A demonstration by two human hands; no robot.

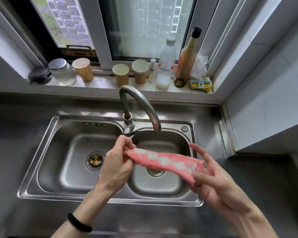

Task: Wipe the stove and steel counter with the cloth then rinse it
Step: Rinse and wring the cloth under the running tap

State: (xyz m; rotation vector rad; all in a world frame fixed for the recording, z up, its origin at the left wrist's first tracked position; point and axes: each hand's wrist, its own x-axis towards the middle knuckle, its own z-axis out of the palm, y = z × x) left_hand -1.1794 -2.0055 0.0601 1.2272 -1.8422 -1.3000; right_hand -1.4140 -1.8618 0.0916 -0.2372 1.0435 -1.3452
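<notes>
A pink and white checked cloth (163,160) is stretched between both hands above the right basin of the double steel sink (108,199). My left hand (117,164) pinches its left end. My right hand (212,179) holds the right end, with the upper fingers spread. The curved tap (141,103) ends just above the cloth, and I see no water running from it. Steel counter (15,134) surrounds the sink. The stove is out of view.
The left basin's drain (95,160) holds food scraps. The windowsill carries a glass jar (62,72), three paper cups (120,74), a plastic bottle (166,64), a glass bottle (186,60) and a scrub brush (200,84). A tiled wall (265,100) stands on the right.
</notes>
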